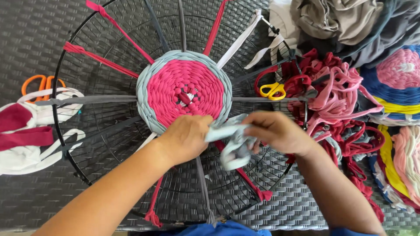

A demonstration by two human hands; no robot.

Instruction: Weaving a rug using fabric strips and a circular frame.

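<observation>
The fingers of the left hand (186,136) are curled shut over the near edge of the round woven mat (183,88), just below the middle of the frame, pinching the pale blue-grey fabric strip (234,144) where it meets the weave, most likely to keep the last pass snug against the rim. The right hand (275,131), a little right of centre, has its fingers closed around the bunched free end of the same strip, drawn sideways so the slack stays off the spokes. The mat, pink in the middle with a blue-grey border, sits at the centre of a black wire hoop frame (61,78), whose red, grey and white fabric spokes (107,59) radiate outward to hold the weave taut. Yellow-handled scissors (272,90) lie at the right rim and orange-handled scissors (41,83) at the left, both within easy reach. A heap of red and pink strips (337,94) fills the right side, with finished coloured mats (400,70) beyond. No packages, labels or signs are visible.
</observation>
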